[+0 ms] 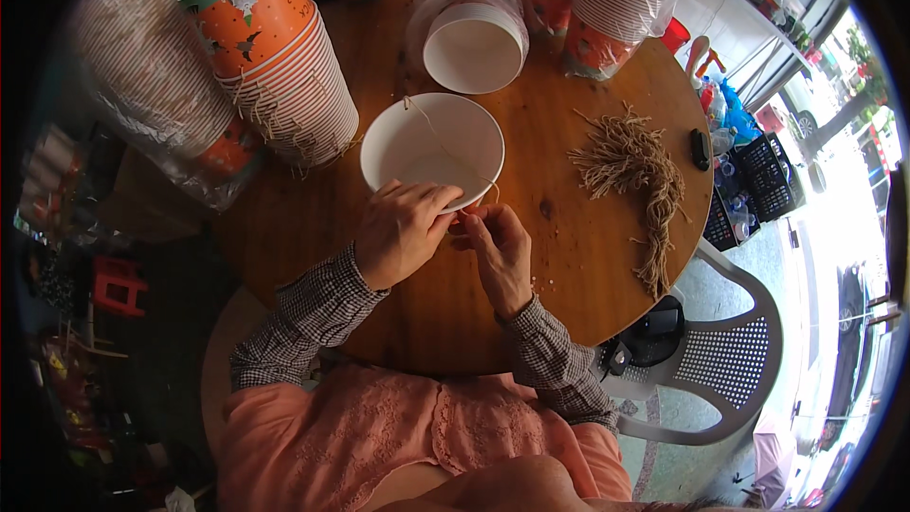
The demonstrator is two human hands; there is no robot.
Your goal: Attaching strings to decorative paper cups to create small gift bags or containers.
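The fingers of the left hand curl over the near rim of a white paper bucket, thumb side pressed to its outer wall. The fingertips of the right hand are pinched together just beside that rim, on the end of a thin tan cord that runs across the bucket's open mouth to its far edge. Both wrists are bent inward, so the hands almost touch at the bucket's near edge; the forearms, in checked sleeves, come up from the lower edge over a round wooden table. Right of the bucket lies a loose bundle of tan cords. Behind the bucket a second white bucket lies tipped on its side. Left of the bucket leans a tall stack of orange printed buckets.
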